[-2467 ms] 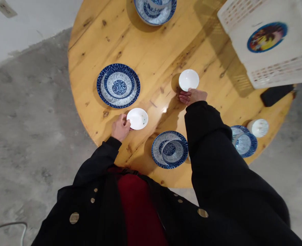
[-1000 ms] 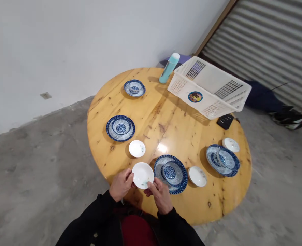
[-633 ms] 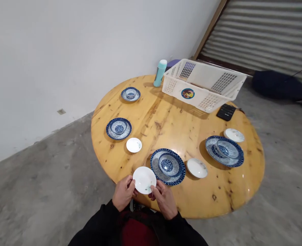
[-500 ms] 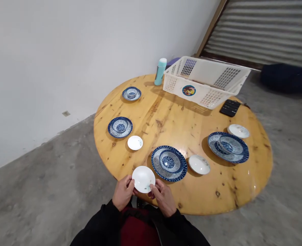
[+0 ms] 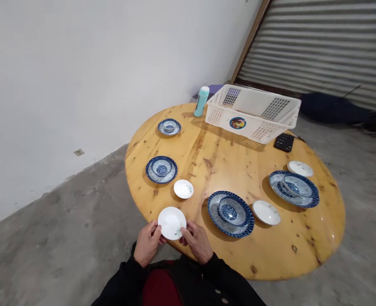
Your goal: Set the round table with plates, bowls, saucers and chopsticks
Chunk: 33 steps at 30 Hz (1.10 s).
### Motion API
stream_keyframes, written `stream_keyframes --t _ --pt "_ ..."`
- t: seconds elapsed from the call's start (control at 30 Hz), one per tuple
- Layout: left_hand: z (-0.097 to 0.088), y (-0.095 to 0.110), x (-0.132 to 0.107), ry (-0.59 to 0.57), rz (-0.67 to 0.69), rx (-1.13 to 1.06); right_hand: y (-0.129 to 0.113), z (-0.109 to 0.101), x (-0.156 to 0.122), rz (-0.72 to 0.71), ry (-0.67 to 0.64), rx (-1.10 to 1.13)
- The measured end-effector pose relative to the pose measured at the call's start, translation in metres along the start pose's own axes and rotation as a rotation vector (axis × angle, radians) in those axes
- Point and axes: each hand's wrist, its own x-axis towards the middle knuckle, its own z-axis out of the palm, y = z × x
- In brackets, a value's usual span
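Between both hands I hold a small white dish (image 5: 171,222) at the table's near edge. My left hand (image 5: 147,242) grips its left rim, thumb on top, and my right hand (image 5: 196,240) pinches the right rim beside a small green mark. Just beyond it lies another small white dish (image 5: 183,189). A blue-patterned plate with a bowl on it (image 5: 212,213) stands to the right of my right hand, with a white saucer (image 5: 266,212) beside it. Farther left is a second blue plate (image 5: 149,175) bearing a bowl (image 5: 161,168).
On the round wooden table (image 5: 226,170) a white plastic basket (image 5: 251,123) stands at the back, beside a turquoise bottle (image 5: 202,102). A black flat object (image 5: 284,142) lies near it. More blue plates with bowls sit at far left (image 5: 169,132) and right (image 5: 313,199), near a white dish (image 5: 300,168).
My view has shifted, so the table and dishes sit farther right and lower in the picture. Both hands still hold the white dish, now nearer the table's left side.
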Motion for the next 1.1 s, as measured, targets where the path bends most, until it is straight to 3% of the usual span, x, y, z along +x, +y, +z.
stream_keyframes --t 0.23,0.33,0.4,0.53,0.67,0.8,1.0,1.1 --pt "-0.152 -0.018 0.02 0.105 0.046 0.075 -0.023 0.144 0.046 -0.003 -0.107 -0.026" --pt "-0.201 -0.021 0.032 0.129 0.066 0.102 -0.034 0.192 0.059 0.026 -0.112 -0.01" --pt "-0.223 -0.02 0.043 0.126 0.084 0.118 -0.039 0.214 0.066 0.042 -0.095 0.0" --pt "-0.243 -0.014 0.073 0.064 0.097 0.126 -0.045 0.234 0.081 0.064 -0.024 0.006" --pt "-0.244 -0.011 0.112 -0.016 0.103 0.12 -0.047 0.236 0.103 0.099 0.082 0.038" --pt "-0.249 -0.005 0.158 -0.069 0.105 0.169 -0.049 0.239 0.143 0.1 0.146 0.107" --pt "-0.267 0.032 0.243 -0.093 0.093 0.28 -0.072 0.246 0.225 0.092 0.194 0.163" --pt "-0.266 0.057 0.286 -0.127 0.123 0.328 -0.087 0.24 0.259 0.045 0.243 0.147"
